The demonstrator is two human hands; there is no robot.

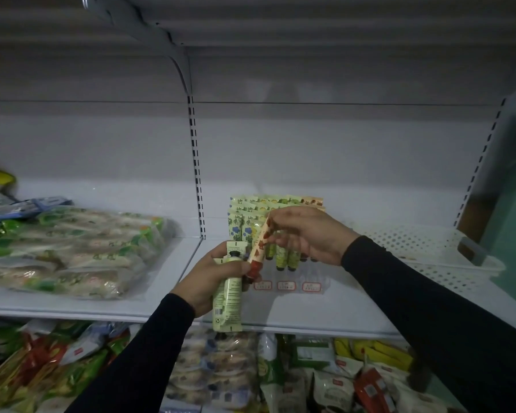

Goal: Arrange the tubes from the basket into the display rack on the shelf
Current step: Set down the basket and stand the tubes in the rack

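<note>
Shelving of white metal (325, 299) forms the setting, with mixed snack packets (325, 380) seen on the tier below. Nearest, a pale green tube (228, 296) is gripped by the left hand (212, 278), fingers curled round it, its crimped end pointing down over the shelf edge; a second tube top is visible in the same fist. A cream tube with a red cap (258, 247) is pinched at its upper part by the right hand (304, 234), cap lowermost, beside the left hand's fingers. Behind, the display rack (286, 286) is seen holding several rows of tubes (251, 216), largely filled. Bagged goods (72, 248) are stacked to the left. Farther right, the white perforated basket (429, 251) is noted on the shelf; no tubes are visible in it. Judged nearly complete: the hand-held tubes remain to be racked.
</note>
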